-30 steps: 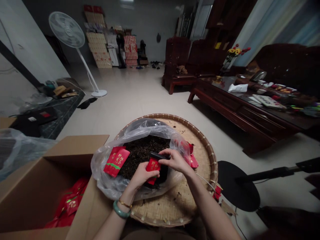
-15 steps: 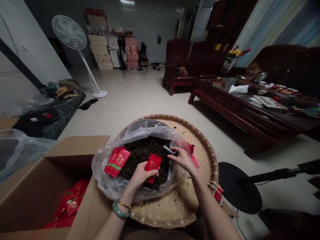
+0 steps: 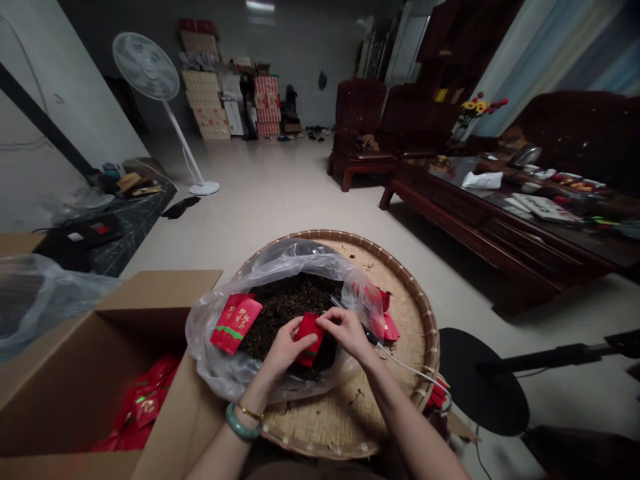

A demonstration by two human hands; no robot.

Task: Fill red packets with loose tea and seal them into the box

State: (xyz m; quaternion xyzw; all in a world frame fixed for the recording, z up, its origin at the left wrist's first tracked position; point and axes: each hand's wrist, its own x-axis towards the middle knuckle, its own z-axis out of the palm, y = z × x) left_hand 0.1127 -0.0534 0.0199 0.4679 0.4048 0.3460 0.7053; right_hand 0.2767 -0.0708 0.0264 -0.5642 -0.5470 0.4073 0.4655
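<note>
Over the dark loose tea leaves (image 3: 285,293), my left hand (image 3: 286,343) holds a small red packet (image 3: 309,340) between thumb and fingers. My right hand (image 3: 345,330) pinches the packet's upper right corner. Beneath the right hand is a slim black device (image 3: 370,335) with a white cord; whether the palm touches it I cannot tell. The leaves lie in an open clear plastic bag (image 3: 210,373) on a round woven bamboo tray (image 3: 345,417). On the bag's left side rest more red packets (image 3: 237,323) with gold writing and a green band.
An open cardboard box (image 3: 165,287) holding several red packets (image 3: 143,407) stands at left. More red packets (image 3: 390,327) lie on the tray's right. A black round stand base (image 3: 483,383), a wooden table (image 3: 480,220) and a white fan (image 3: 173,120) are around.
My right hand has moved from gripping the black device to the packet's upper corner. The device's handle and white cord now show beneath that hand. The left hand still holds the packet.
</note>
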